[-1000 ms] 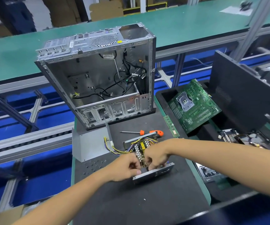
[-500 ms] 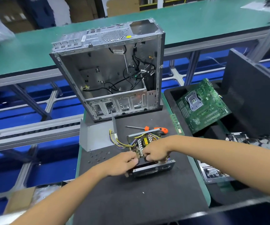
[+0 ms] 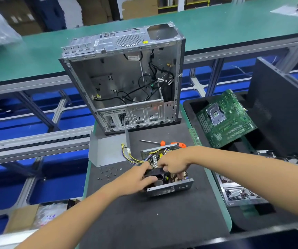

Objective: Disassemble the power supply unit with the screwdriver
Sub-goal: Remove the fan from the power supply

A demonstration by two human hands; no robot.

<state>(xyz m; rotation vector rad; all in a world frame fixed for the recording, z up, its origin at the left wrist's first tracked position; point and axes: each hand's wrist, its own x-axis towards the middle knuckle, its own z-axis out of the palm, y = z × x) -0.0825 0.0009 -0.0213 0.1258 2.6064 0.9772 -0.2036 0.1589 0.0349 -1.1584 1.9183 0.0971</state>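
The opened power supply unit lies on the black mat, its circuit board and yellow and purple wires exposed. My left hand and my right hand both reach inside it and grip a black fan that sits tilted above the board. Its removed grey metal cover lies to the left. The orange-handled screwdriver rests on the mat just behind the unit, untouched.
An empty computer case stands upright at the mat's far edge. Several small screws lie scattered left of the unit. A black bin on the right holds a green motherboard. A RAM stick lies beside it.
The black fan has come up out of the unit between my hands. My left hand moved further in under it. The camera view shifted left and slightly closer.
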